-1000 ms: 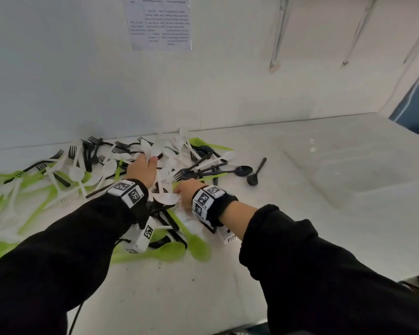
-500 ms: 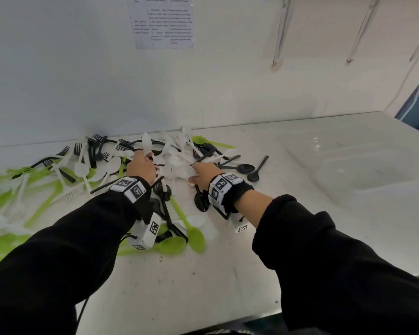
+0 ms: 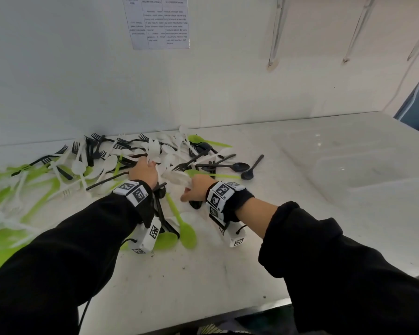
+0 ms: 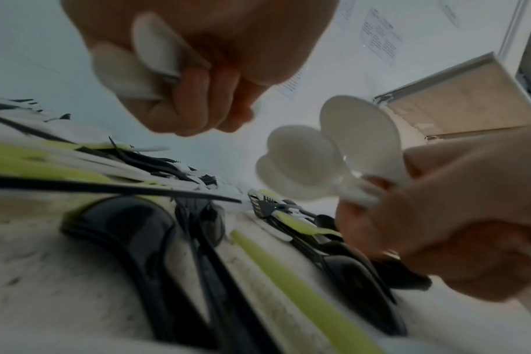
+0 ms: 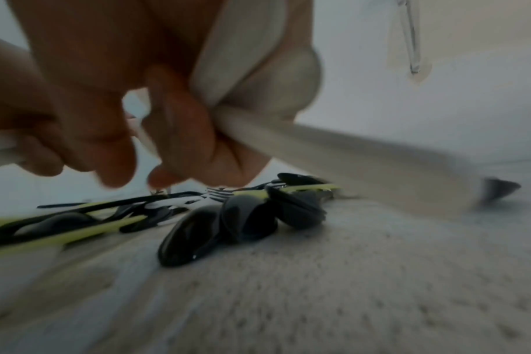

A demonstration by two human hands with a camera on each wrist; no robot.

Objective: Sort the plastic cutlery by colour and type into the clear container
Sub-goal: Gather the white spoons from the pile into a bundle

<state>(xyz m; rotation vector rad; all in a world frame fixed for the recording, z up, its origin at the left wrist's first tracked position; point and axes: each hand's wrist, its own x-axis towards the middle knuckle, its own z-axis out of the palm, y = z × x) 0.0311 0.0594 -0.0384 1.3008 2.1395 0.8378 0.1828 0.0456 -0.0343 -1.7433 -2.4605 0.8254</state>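
Observation:
A heap of white, black and green plastic cutlery [image 3: 99, 165] lies along the wall on the white counter [image 3: 203, 274]. My left hand [image 3: 144, 171] hovers over the heap and grips white spoons [image 4: 149, 59] in curled fingers. My right hand [image 3: 198, 187], just to its right, grips a bunch of white spoons [image 3: 177, 178] by their necks, bowls [image 4: 334, 148] fanned upward and handles [image 5: 364, 158] trailing right. Black spoons [image 5: 243, 215] and green handles [image 5: 61, 236] lie under it. The clear container [image 3: 368, 165] stands at the far right of the counter.
Two black spoons [image 3: 240, 168] lie apart right of the heap. Green spoons [image 3: 186, 234] lie close to me under my left wrist. A printed sheet [image 3: 156, 21] hangs on the wall. The counter's front edge [image 3: 203, 317] runs just below my forearms.
My right hand has lifted off the heap with a bunch of white spoons and drawn slightly right. My left hand has stayed over the heap, holding white spoons.

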